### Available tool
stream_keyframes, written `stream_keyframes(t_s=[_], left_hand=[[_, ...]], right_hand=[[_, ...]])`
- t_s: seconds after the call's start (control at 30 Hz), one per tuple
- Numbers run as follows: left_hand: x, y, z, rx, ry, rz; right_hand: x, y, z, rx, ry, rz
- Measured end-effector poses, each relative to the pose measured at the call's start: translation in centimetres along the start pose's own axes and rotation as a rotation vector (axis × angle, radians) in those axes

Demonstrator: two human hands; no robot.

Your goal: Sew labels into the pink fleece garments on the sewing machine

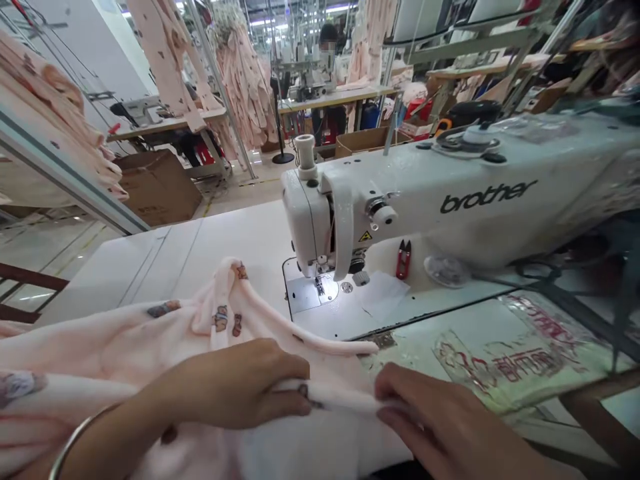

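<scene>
A pale pink printed garment (pixel 125 347) lies bunched on the white sewing table (pixel 165 253), in front of a white Brother sewing machine (pixel 450 193). My left hand (pixel 235 387) rests on the fabric with its fingers curled, pinching a folded edge. My right hand (pixel 440 420) pinches the same edge a little to the right, fingers pressed together on the cloth. A rolled band of the garment (pixel 320 343) runs just above both hands. The needle and presser foot (pixel 319 283) stand beyond the fabric, apart from it.
Red thread snips (pixel 403 259) and a bobbin disc (pixel 445 270) lie under the machine arm. A printed plastic sheet (pixel 505 353) covers the table at right. Cardboard boxes (pixel 155 187), hanging pink garments (pixel 245 73) and a person at a far machine (pixel 327 47) fill the background.
</scene>
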State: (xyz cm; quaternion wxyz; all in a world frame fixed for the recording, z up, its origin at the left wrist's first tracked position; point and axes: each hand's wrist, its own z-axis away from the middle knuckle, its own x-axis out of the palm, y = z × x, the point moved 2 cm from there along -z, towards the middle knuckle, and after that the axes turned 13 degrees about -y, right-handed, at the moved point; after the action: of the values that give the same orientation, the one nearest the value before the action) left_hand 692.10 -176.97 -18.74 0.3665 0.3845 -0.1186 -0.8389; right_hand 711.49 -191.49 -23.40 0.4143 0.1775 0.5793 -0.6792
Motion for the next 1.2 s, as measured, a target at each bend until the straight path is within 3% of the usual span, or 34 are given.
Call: stream_keyframes(t_s=[0.07,0.17,0.37,0.5,0.63,0.9,1.07,1.2], left_hand=[[-0.5,-0.3,-0.1,0.025,-0.046,-0.002],[-0.8,-1.0,-0.6,-0.022,-0.001,-0.003],[0.5,-0.7,-2.8,-0.205,0.304,-0.079],[1.3,1.2,-5.1,-0.135,0.454,-0.124],[1.3,1.5,-6.5,-0.121,0.438,-0.038],[0.4,0.9,-5.1,-0.025,0.337,0.418],[0.5,0.8,-5.4,0.022,0.249,0.482],[0.9,1.0,-5.5,0.002,0.291,0.541]], right_hand=[[-1.5,-0.4,-1.1,-0.047,-0.026,-0.043],[-3.0,-0.6,-3.5,-0.007,0.013,-0.026],[-3.1,0.9,-6.9,0.075,-0.048,0.084],[-3.4,0.9,-7.1,-0.012,-0.039,0.098],[-4.5,1.1,-7.9,-0.092,-0.174,-0.001],[-6.5,2.1,-8.6,-0.118,-0.534,-0.418],[-6.4,2.2,-8.4,-0.101,-0.507,-0.422],[-6.3,2.3,-8.1,-0.111,-0.46,-0.377]])
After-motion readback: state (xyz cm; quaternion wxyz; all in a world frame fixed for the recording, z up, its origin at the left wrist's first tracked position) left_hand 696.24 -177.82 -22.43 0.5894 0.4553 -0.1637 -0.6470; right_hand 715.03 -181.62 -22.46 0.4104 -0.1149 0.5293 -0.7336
